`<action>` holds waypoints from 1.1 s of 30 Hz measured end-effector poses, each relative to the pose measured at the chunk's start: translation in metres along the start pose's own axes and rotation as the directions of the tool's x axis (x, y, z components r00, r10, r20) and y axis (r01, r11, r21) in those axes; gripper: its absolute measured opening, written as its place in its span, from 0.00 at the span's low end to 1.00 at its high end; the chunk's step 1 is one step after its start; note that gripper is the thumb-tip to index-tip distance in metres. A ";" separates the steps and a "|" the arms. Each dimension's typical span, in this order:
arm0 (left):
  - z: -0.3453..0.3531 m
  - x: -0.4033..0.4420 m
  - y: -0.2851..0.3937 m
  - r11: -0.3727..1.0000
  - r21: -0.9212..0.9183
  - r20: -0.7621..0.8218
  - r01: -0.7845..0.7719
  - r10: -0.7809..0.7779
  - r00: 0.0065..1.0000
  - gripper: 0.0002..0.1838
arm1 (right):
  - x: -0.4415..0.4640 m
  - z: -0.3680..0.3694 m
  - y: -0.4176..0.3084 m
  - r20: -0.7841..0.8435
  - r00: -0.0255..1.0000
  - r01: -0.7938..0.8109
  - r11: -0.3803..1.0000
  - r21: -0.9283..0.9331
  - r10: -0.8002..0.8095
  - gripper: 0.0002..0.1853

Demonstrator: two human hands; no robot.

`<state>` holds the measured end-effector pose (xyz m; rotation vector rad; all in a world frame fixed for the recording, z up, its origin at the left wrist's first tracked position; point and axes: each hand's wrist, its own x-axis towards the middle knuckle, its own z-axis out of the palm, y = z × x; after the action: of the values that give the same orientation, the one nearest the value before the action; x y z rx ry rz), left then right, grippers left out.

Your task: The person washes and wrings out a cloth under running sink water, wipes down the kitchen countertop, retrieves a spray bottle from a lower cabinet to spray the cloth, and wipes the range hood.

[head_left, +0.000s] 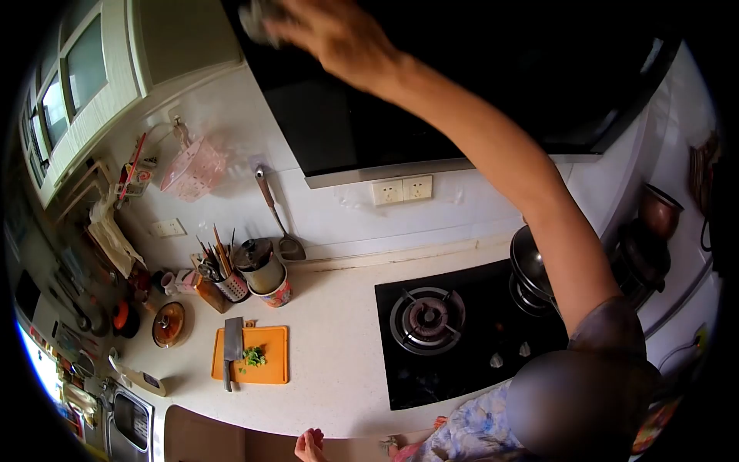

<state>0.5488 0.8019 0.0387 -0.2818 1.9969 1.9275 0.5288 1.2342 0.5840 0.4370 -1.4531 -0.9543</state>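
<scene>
My right hand [335, 38] is raised across the dark range hood [462, 77], its fingers closed on a crumpled grey cloth [262, 21]. The cloth is blurred at the top edge of the view, against the hood's left side. Low in the view, my left hand [310, 445] hangs in front of the counter's front edge. Its fingers are curled in, and nothing shows in them. The right arm hides part of the hood and part of the pot [528, 258] on the right burner.
A cleaver [233, 346] and chopped greens [254, 356] lie on an orange cutting board [273, 366]. Left of the black gas stove [477, 323] stand a lidded pot [262, 269], a utensil holder [231, 286] and a glass-lidded bowl [171, 323]. A spatula [281, 219] hangs on the wall.
</scene>
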 end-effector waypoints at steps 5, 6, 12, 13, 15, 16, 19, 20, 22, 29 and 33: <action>0.032 0.028 -0.032 0.994 -0.107 0.156 0.033 -0.016 0.988 0.14 | -0.021 0.020 -0.022 0.044 0.995 -0.095 0.990 0.106 0.091 0.21; 0.038 0.022 -0.033 0.988 -0.146 0.190 0.048 -0.019 0.982 0.15 | -0.045 0.022 -0.047 0.092 0.995 -0.052 0.987 0.154 0.038 0.20; 0.020 0.004 -0.044 0.979 -0.167 0.163 0.114 -0.086 0.983 0.13 | -0.131 -0.009 -0.048 0.120 0.973 0.186 0.979 0.085 -0.195 0.09; 0.011 0.005 -0.048 0.977 -0.186 0.154 0.100 -0.072 0.985 0.11 | -0.104 -0.029 -0.024 0.151 0.987 0.020 0.977 0.211 -0.053 0.11; 0.002 0.010 -0.047 0.985 -0.158 0.112 0.072 -0.055 0.992 0.11 | -0.045 -0.066 0.016 0.144 0.989 0.005 0.989 -0.145 0.016 0.11; 0.002 0.014 -0.046 0.986 -0.154 0.084 0.071 -0.058 0.995 0.11 | -0.029 -0.067 0.041 0.076 0.997 -0.001 0.981 -0.193 0.016 0.10; 0.022 0.013 -0.024 0.979 -0.193 0.079 0.066 -0.052 0.995 0.12 | -0.003 -0.081 0.051 0.143 0.988 -0.025 0.974 -0.224 0.058 0.23; 0.028 0.015 -0.022 0.981 -0.182 0.125 0.063 -0.040 0.991 0.13 | -0.020 -0.077 0.045 0.196 0.981 0.059 0.968 -0.245 -0.011 0.16; 0.039 0.015 -0.023 0.980 -0.187 0.178 0.070 -0.036 0.983 0.14 | -0.075 -0.071 0.011 0.265 0.962 0.112 0.978 -0.175 -0.063 0.10; 0.017 0.016 -0.037 0.995 -0.086 0.197 0.044 -0.027 0.980 0.15 | -0.184 -0.064 -0.072 0.472 0.877 -0.131 0.989 0.063 0.086 0.15; 0.007 0.003 -0.013 0.995 -0.069 0.077 0.071 -0.066 0.995 0.14 | -0.092 -0.052 -0.058 0.218 0.836 -0.543 0.814 0.204 0.503 0.27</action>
<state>0.5522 0.8085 0.0252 -0.2886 1.8496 1.9411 0.5751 1.2557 0.4745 0.1264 -1.7283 -0.3545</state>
